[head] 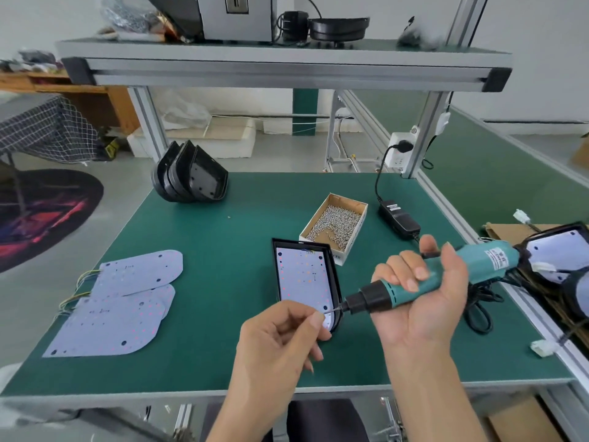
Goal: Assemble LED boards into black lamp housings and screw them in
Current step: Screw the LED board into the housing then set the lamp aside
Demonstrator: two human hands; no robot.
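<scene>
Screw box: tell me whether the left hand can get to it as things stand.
Probably yes. The cardboard screw box sits open-topped just beyond the lamp housing, with nothing covering it. But the left hand is pinching something at the screwdriver tip, so it must let go first.

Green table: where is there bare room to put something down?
Bare green table lies between the stacked black housings, loose boards and screw box. The right side is crowded with the screwdriver, cords and adapter.
</scene>
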